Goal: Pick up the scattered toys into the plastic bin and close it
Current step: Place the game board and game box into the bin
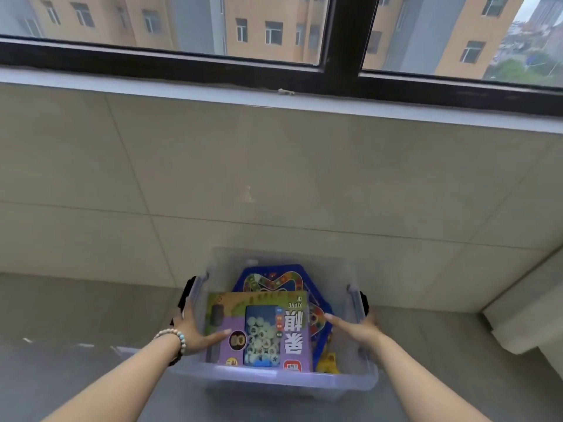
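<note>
While I watch through the head camera, the plastic bin [274, 380] sits low in view in front of the tiled wall [274, 178], square to it, with its black latches [187, 292] at the left and right ends. It is clear and open-topped. On top inside lies a purple and green chess box [292, 330], long axis running away from me and print upside down to me. It overlaps a blue game board [274, 274], beside a yellow toy [327, 362] only partly visible. My left hand [190, 328] and right hand [358, 327] hold the side rims, thumbs stretched inward. The other fingers are mostly hidden behind the walls, probably curled round the rims. Motion blur softens everything, and I cannot tell whether the bin touches the floor.
</note>
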`<move>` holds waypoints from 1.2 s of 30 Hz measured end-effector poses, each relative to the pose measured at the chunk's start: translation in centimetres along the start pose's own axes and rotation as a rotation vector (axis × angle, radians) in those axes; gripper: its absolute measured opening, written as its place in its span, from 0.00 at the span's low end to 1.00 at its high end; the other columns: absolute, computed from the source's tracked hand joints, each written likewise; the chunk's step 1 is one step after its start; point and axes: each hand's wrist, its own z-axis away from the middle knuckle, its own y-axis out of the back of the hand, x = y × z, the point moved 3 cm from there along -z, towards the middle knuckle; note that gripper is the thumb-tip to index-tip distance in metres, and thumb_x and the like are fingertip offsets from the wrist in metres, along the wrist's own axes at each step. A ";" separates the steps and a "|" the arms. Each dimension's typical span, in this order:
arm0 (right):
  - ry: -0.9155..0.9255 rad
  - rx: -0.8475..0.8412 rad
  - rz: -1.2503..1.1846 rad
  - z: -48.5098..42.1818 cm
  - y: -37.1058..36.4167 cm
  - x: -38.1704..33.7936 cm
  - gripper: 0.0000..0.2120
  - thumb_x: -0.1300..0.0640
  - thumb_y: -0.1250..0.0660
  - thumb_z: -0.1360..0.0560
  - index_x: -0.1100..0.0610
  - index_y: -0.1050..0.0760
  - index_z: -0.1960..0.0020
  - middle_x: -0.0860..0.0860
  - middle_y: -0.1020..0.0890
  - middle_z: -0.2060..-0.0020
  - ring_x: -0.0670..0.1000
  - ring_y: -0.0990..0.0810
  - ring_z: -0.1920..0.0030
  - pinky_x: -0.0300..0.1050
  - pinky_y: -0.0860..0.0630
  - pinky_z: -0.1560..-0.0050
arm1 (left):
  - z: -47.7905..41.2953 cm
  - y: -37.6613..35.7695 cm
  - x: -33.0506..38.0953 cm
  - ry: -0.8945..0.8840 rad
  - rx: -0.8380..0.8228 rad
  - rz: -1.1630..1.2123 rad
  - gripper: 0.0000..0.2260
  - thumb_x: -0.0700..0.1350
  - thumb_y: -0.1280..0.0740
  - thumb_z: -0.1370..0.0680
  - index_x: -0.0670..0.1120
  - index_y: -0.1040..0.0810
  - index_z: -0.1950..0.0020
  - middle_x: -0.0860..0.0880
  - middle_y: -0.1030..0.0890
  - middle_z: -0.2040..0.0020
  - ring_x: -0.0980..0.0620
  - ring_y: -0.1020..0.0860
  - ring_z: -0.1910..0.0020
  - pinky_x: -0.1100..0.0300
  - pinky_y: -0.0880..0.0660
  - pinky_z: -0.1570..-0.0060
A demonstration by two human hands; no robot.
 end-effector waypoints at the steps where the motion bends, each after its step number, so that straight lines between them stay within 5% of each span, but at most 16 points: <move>1: -0.021 -0.043 -0.021 0.1 -0.1 0.2 0.68 0.35 0.21 0.52 0.56 0.53 0.24 0.58 0.38 0.27 0.59 0.36 0.29 0.58 0.32 0.34 | 0.0 -0.1 0.0 0.004 -0.017 0.032 0.57 0.72 0.36 0.35 0.47 0.70 0.26 0.40 0.58 0.23 0.42 0.49 0.24 0.50 0.44 0.28; 8: -0.040 0.024 -0.015 -0.8 -0.5 1.5 0.65 0.40 0.18 0.52 0.52 0.51 0.26 0.57 0.39 0.28 0.60 0.36 0.30 0.59 0.31 0.35 | -0.6 -0.4 0.6 0.110 -0.018 0.154 0.60 0.70 0.32 0.36 0.45 0.72 0.27 0.39 0.55 0.23 0.39 0.47 0.25 0.48 0.41 0.29; 13: 0.019 0.040 -0.193 -2.3 -0.2 2.7 0.65 0.34 0.20 0.62 0.54 0.39 0.31 0.57 0.26 0.36 0.58 0.26 0.38 0.54 0.25 0.43 | -1.5 0.5 0.2 0.127 0.023 0.336 0.58 0.71 0.30 0.40 0.43 0.56 0.24 0.39 0.41 0.26 0.39 0.35 0.30 0.47 0.34 0.34; 16: 0.015 0.037 -0.307 1.1 0.4 1.1 0.47 0.46 0.20 0.42 0.61 0.39 0.31 0.59 0.24 0.41 0.57 0.25 0.44 0.52 0.30 0.50 | -0.7 1.2 -0.3 0.175 -0.001 0.448 0.58 0.73 0.31 0.50 0.38 0.38 0.30 0.39 0.25 0.44 0.43 0.23 0.50 0.54 0.23 0.51; 18: 0.004 0.046 -0.340 1.9 1.3 1.2 0.40 0.51 0.24 0.34 0.63 0.39 0.31 0.61 0.25 0.41 0.60 0.26 0.42 0.54 0.30 0.47 | 0.2 1.5 -0.3 0.173 -0.005 0.487 0.52 0.73 0.31 0.46 0.38 0.32 0.34 0.41 0.24 0.55 0.48 0.28 0.66 0.60 0.32 0.66; 21: 0.012 0.048 -0.376 4.3 3.0 1.4 0.39 0.51 0.25 0.33 0.64 0.39 0.30 0.62 0.27 0.37 0.61 0.28 0.38 0.55 0.30 0.45 | 1.2 1.5 0.0 0.128 -0.007 0.521 0.45 0.69 0.31 0.37 0.38 0.30 0.33 0.39 0.24 0.44 0.45 0.24 0.59 0.58 0.30 0.63; 24: 0.044 0.078 -0.398 8.2 5.1 2.3 0.38 0.51 0.24 0.34 0.63 0.37 0.33 0.59 0.24 0.45 0.58 0.26 0.47 0.52 0.28 0.51 | 4.0 2.1 1.4 0.038 0.008 0.533 0.42 0.67 0.31 0.34 0.43 0.35 0.28 0.38 0.29 0.34 0.39 0.27 0.42 0.50 0.28 0.45; 26: 0.048 0.125 -0.431 11.4 6.7 3.7 0.34 0.52 0.23 0.35 0.62 0.35 0.36 0.56 0.23 0.51 0.57 0.24 0.50 0.52 0.27 0.54 | 5.2 2.1 2.9 -0.067 -0.029 0.527 0.49 0.69 0.30 0.38 0.47 0.42 0.25 0.41 0.36 0.28 0.39 0.32 0.34 0.43 0.31 0.38; 29: 0.040 0.215 -0.527 16.6 9.2 6.9 0.32 0.54 0.23 0.35 0.60 0.33 0.36 0.55 0.23 0.53 0.53 0.24 0.53 0.49 0.27 0.62 | 8.3 1.8 5.6 -0.124 -0.062 0.602 0.52 0.66 0.26 0.41 0.40 0.40 0.26 0.40 0.34 0.29 0.38 0.31 0.35 0.41 0.31 0.37; 33: -0.033 0.362 -0.598 23.7 12.3 12.7 0.40 0.52 0.21 0.39 0.60 0.36 0.33 0.59 0.26 0.41 0.58 0.27 0.42 0.58 0.27 0.46 | 13.9 0.0 10.6 -0.215 -0.182 0.616 0.56 0.65 0.25 0.42 0.38 0.45 0.25 0.37 0.37 0.27 0.34 0.33 0.33 0.39 0.32 0.37; 36: -0.064 0.437 -0.629 26.5 15.8 18.3 0.55 0.45 0.18 0.56 0.60 0.35 0.34 0.60 0.26 0.39 0.61 0.28 0.40 0.60 0.28 0.42 | 16.4 -3.6 14.3 -0.282 -0.288 0.578 0.59 0.66 0.24 0.45 0.38 0.46 0.25 0.38 0.40 0.26 0.35 0.35 0.31 0.38 0.33 0.36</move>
